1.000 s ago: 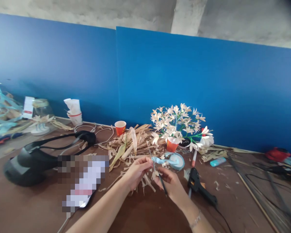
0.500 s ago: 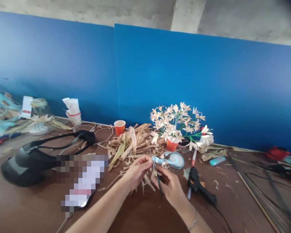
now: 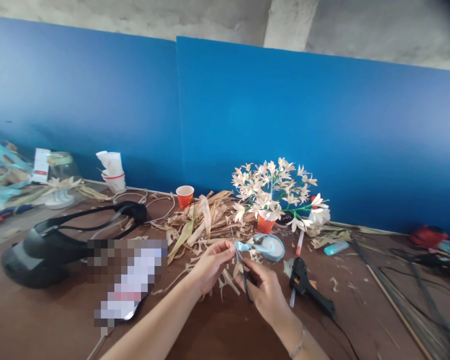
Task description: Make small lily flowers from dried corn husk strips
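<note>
Between the thumb and fingertips of my left hand (image 3: 214,266) is the end of a light blue ribbon (image 3: 243,246). The ribbon runs right toward its roll (image 3: 273,248), which lies on the table. My right hand (image 3: 265,292) is closed round the dark handles of a pair of scissors (image 3: 246,286). Their thin blades point up and left, right beside my left fingertips and the ribbon. Whether the blades touch the ribbon I cannot tell. Pale husk scraps (image 3: 225,285) lie beneath both hands.
Behind the hands lies a heap of dried husks (image 3: 213,215), beside pale flowers (image 3: 273,187) in a red cup (image 3: 265,223). A black glue gun (image 3: 308,286) with a cord is at right. A black headset (image 3: 37,255) and a blurred-out phone-like object (image 3: 135,280) are at left.
The light blue ribbon lies slightly differently between my left fingers and the roll. Both hands and the scissors have hardly moved.
</note>
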Motion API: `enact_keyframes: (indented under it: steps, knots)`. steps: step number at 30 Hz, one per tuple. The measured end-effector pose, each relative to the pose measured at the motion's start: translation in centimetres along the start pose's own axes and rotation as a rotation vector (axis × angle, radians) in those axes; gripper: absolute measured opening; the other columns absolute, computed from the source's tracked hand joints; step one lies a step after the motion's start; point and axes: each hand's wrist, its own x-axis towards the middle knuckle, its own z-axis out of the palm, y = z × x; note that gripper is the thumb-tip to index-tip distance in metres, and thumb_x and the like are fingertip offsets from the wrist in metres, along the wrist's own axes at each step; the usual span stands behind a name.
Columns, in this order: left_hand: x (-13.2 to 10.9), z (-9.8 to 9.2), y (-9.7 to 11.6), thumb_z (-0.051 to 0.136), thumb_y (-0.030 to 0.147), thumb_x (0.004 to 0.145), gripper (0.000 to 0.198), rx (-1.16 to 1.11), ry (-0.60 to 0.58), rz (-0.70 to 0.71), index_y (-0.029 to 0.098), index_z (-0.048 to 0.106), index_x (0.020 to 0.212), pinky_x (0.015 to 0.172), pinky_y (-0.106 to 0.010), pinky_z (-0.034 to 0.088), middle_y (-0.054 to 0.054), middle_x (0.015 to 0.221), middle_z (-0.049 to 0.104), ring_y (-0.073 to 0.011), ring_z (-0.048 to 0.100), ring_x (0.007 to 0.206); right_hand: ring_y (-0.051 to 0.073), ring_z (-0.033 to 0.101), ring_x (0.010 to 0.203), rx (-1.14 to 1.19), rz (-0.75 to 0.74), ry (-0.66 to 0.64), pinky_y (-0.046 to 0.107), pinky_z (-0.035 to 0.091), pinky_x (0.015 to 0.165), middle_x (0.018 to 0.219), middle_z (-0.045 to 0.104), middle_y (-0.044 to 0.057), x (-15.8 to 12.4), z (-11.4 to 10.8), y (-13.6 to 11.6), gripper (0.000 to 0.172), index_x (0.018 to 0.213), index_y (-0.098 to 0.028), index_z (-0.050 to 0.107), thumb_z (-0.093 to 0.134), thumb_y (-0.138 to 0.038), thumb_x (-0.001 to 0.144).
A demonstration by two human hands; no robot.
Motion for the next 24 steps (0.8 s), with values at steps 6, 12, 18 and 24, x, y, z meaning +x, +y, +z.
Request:
enact_keyframes:
  steps: [6, 12, 18, 24]
  knots:
    - [0.03, -0.14, -0.03, 0.068, 0.029, 0.066, 0.02, 0.0, -0.004, 0.002, 0.014, 0.055, 0.063, 0.057, -0.019, 0.031, 0.002, 0.057, 0.048, -0.0075, 0.041, 0.055, 0.016, 0.053, 0.066, -0.068, -0.012, -0.008, 0.023, 0.044, 0.062, 0.073, 0.062, 0.002, -0.11, -0.28, -0.48, 0.028, 0.096, -0.016, 0.063, 0.054, -0.034, 0.077]
    - [0.05, -0.12, -0.04, 0.068, 0.03, 0.065, 0.021, -0.006, -0.022, -0.004, 0.014, 0.055, 0.063, 0.056, -0.019, 0.031, 0.002, 0.058, 0.049, -0.0079, 0.042, 0.055, 0.02, 0.057, 0.073, -0.037, 0.026, 0.007, 0.026, 0.046, 0.068, 0.073, 0.064, 0.003, -0.03, -0.1, -0.05, 0.032, 0.098, -0.016, 0.063, 0.058, -0.037, 0.074]
    - [0.06, -0.15, -0.16, 0.067, 0.028, 0.067, 0.018, -0.025, -0.048, 0.004, 0.014, 0.056, 0.065, 0.058, -0.019, 0.032, 0.002, 0.059, 0.05, -0.0076, 0.043, 0.056, 0.02, 0.058, 0.076, 0.004, 0.026, -0.005, 0.026, 0.047, 0.07, 0.076, 0.064, 0.003, -0.04, -0.08, 0.17, 0.032, 0.098, -0.016, 0.062, 0.059, -0.036, 0.074]
    - [-0.05, 0.01, 0.03, 0.068, 0.03, 0.066, 0.021, -0.007, -0.053, 0.008, 0.014, 0.055, 0.062, 0.058, -0.02, 0.033, 0.002, 0.059, 0.051, -0.0079, 0.043, 0.056, 0.02, 0.058, 0.076, 0.044, 0.032, 0.002, 0.026, 0.047, 0.07, 0.076, 0.063, 0.003, 0.0, -0.04, 0.21, 0.032, 0.102, -0.016, 0.06, 0.059, -0.033, 0.074]
